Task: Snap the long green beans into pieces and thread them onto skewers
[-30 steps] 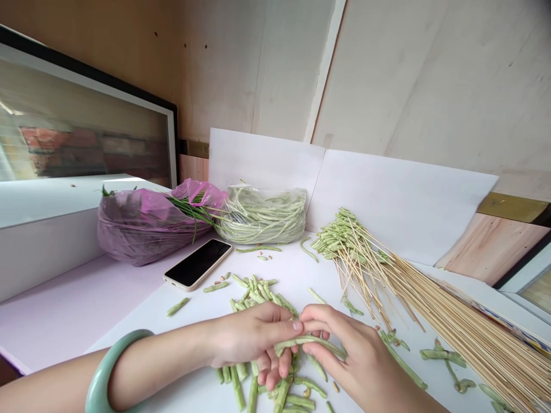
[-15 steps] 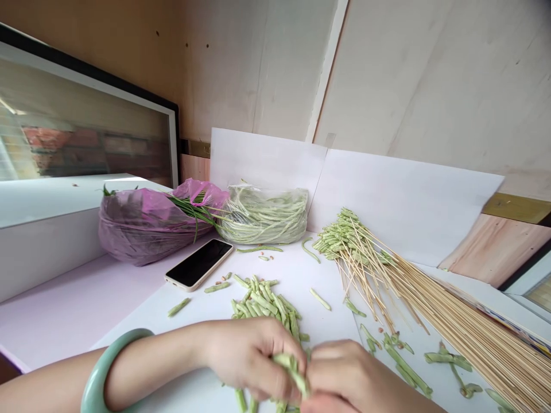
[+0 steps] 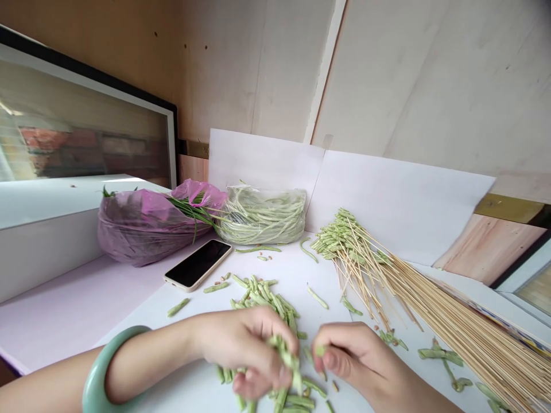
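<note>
My left hand (image 3: pixel 253 353), with a pale green bangle (image 3: pixel 101 373) on its wrist, is closed around a few green bean pieces (image 3: pixel 286 358) over the table. Just to the right, apart from it, my right hand (image 3: pixel 359 355) pinches a small bit of green bean (image 3: pixel 321 350) between thumb and finger. Around and beneath my left hand lies a pile of broken green bean pieces (image 3: pixel 267 295), partly hidden by that hand. Loose brown seeds (image 3: pixel 334 386) lie between the hands.
Behind stand a purple bag of greens (image 3: pixel 142 226) and a clear bag of long beans (image 3: pixel 267 215). A phone (image 3: pixel 198 264) lies at left. Bean-loaded skewers (image 3: pixel 340 235) rest on a bundle of bamboo sticks (image 3: pixel 465 310) at right, with bean scraps (image 3: pixel 443 355) nearby.
My hands were together on the bean pieces and are now apart. My right hand has moved slightly right and up with a small bit of bean; my left still holds its pieces.
</note>
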Motion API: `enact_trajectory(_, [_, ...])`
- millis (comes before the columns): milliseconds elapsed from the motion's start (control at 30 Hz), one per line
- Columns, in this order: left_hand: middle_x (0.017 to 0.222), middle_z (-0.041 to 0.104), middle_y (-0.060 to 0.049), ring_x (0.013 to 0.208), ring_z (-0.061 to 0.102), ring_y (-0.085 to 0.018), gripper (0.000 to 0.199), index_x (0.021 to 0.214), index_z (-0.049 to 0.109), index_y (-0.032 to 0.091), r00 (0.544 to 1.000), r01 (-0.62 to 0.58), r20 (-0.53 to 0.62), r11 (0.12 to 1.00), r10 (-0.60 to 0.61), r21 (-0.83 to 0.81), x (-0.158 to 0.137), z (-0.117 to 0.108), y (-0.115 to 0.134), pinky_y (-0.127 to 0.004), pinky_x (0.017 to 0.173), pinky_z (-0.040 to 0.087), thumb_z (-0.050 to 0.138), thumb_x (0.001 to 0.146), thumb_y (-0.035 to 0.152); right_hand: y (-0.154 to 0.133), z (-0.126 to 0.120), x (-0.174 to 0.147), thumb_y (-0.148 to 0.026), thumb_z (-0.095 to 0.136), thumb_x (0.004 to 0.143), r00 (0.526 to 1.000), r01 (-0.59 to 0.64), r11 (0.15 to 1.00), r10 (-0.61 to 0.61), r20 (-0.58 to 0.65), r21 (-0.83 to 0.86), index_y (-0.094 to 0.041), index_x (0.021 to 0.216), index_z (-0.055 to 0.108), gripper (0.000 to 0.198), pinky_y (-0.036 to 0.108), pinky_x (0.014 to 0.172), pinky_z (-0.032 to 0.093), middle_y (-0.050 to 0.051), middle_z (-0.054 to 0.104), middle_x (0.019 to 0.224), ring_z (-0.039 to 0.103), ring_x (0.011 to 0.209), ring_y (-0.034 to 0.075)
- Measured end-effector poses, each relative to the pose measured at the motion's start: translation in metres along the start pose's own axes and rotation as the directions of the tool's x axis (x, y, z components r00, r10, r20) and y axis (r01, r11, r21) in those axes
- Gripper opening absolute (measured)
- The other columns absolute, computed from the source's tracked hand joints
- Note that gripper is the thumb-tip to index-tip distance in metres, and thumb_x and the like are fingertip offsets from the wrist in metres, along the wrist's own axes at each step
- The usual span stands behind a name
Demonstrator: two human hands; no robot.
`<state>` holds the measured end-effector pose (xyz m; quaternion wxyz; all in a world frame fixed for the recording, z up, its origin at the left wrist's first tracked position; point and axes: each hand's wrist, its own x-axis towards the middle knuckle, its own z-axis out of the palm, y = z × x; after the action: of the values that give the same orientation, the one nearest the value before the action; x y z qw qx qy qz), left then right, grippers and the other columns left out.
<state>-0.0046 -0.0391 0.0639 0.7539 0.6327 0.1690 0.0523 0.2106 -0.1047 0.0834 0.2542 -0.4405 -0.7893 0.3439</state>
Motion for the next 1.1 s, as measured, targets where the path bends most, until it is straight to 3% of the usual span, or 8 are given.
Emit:
enact_trajectory(133, [0.038, 0.043, 0.006, 0.028, 0.035, -0.006, 0.02, 0.066, 0.058, 0.015, 0.948, -0.169, -0.308, 0.945, 0.077, -0.282, 0.008, -0.002, -0.001, -0.016, 0.031, 0.024, 0.064, 0.073, 0.033, 0.005, 0.003, 0.003, -0.033, 0.039, 0.096, 0.989, 0.056, 0.995, -0.066, -0.133, -0.077, -0.026, 0.117, 0.064, 0.034, 0.027, 0.065, 0.053, 0.006, 0.062, 0.096, 0.061, 0.074, 0.017])
enact_trajectory(333, [0.048, 0.054, 0.001, 0.032, 0.045, -0.007, 0.024, 0.072, 0.059, 0.012, 0.927, -0.107, -0.374, 0.935, -0.029, -0.339, 0.016, -0.004, -0.006, -0.017, 0.033, 0.031, 0.058, 0.075, 0.036, 0.013, 0.007, 0.004, -0.017, 0.037, 0.094, 0.976, 0.082, 0.972, -0.123, -0.177, -0.222, -0.025, 0.13, 0.056, 0.042, 0.023, 0.068, 0.053, 0.005, 0.057, 0.097, 0.061, 0.075, 0.013])
enact_trajectory(467, [0.05, 0.058, 0.0, 0.033, 0.048, -0.007, 0.029, 0.071, 0.057, 0.013, 0.926, -0.067, -0.373, 0.948, -0.057, -0.312, 0.017, 0.0, -0.007, -0.017, 0.034, 0.033, 0.063, 0.072, 0.041, 0.02, 0.013, 0.007, -0.013, 0.05, 0.088, 0.954, 0.147, 0.982, -0.173, -0.245, -0.122, -0.025, 0.116, 0.06, 0.033, 0.023, 0.079, 0.053, 0.002, 0.065, 0.093, 0.064, 0.088, 0.015])
enact_trajectory(567, [0.05, 0.059, 0.001, 0.032, 0.045, -0.007, 0.04, 0.074, 0.056, 0.013, 0.959, -0.046, -0.282, 0.967, -0.028, -0.252, 0.017, 0.004, -0.007, -0.017, 0.032, 0.027, 0.066, 0.071, 0.052, 0.022, 0.02, 0.009, -0.011, 0.055, 0.085, 0.949, 0.142, 0.989, -0.147, -0.279, -0.038, -0.024, 0.101, 0.061, 0.022, 0.023, 0.077, 0.054, 0.0, 0.066, 0.088, 0.066, 0.083, 0.015])
enact_trajectory(767, [0.049, 0.055, 0.004, 0.032, 0.041, -0.004, 0.049, 0.074, 0.054, 0.014, 0.979, -0.034, -0.203, 0.994, 0.012, -0.104, 0.015, 0.007, -0.013, -0.016, 0.031, 0.025, 0.069, 0.069, 0.061, 0.027, 0.029, 0.013, -0.01, 0.059, 0.08, 0.931, 0.208, 0.974, -0.168, -0.324, 0.094, -0.022, 0.083, 0.053, 0.015, 0.022, 0.065, 0.057, -0.001, 0.052, 0.088, 0.064, 0.073, 0.013])
enact_trajectory(933, [0.044, 0.043, 0.009, 0.033, 0.034, -0.003, 0.038, 0.069, 0.054, 0.015, 0.973, -0.037, -0.232, 0.993, 0.011, -0.108, 0.013, 0.01, -0.012, -0.016, 0.032, 0.024, 0.076, 0.069, 0.046, 0.022, 0.027, 0.009, -0.007, 0.053, 0.082, 0.934, 0.185, 0.944, -0.255, -0.251, -0.273, -0.021, 0.08, 0.056, 0.015, 0.02, 0.056, 0.048, -0.002, 0.056, 0.074, 0.058, 0.062, 0.012])
enact_trajectory(1033, [0.039, 0.038, 0.009, 0.03, 0.028, -0.003, 0.039, 0.059, 0.053, 0.015, 0.983, -0.022, -0.184, 0.993, -0.001, -0.119, 0.011, 0.009, -0.01, -0.018, 0.03, 0.019, 0.077, 0.066, 0.045, 0.016, 0.027, 0.005, -0.011, 0.046, 0.089, 0.912, 0.281, 0.78, -0.399, -0.099, -0.559, -0.019, 0.071, 0.054, 0.021, 0.023, 0.05, 0.039, -0.001, 0.053, 0.064, 0.051, 0.055, 0.012])
enact_trajectory(1100, [0.036, 0.039, 0.008, 0.029, 0.03, -0.004, 0.038, 0.056, 0.054, 0.016, 0.994, 0.051, -0.089, 0.998, -0.055, -0.042, 0.01, 0.007, -0.011, -0.018, 0.028, 0.02, 0.078, 0.061, 0.044, 0.013, 0.03, 0.003, -0.015, 0.039, 0.093, 0.881, 0.387, 0.674, -0.471, 0.038, -0.629, -0.02, 0.065, 0.049, 0.03, 0.025, 0.05, 0.034, -0.001, 0.05, 0.061, 0.047, 0.053, 0.013])
